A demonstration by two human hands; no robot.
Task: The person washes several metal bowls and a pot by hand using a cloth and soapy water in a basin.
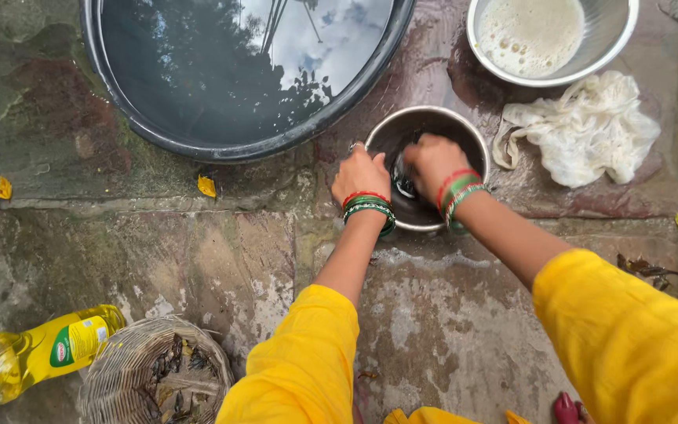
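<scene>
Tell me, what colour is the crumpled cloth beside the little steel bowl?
The crumpled cloth is off-white, lying wet on the stone; the head view shows it.

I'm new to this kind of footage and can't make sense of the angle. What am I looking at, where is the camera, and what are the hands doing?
There is no machine here. The single picture comes from a camera worn on a person's head, looking down at their own two arms in yellow sleeves.

The left hand grips the rim of a small steel bowl on wet stone ground. The right hand is inside that bowl, closed around something dark that I cannot identify.

Around it: a large dark tub of water above, a second steel bowl with foamy liquid at top right, a crumpled white cloth beside it, a yellow bottle lying at lower left, and a woven basket holding dry leaves.
</scene>
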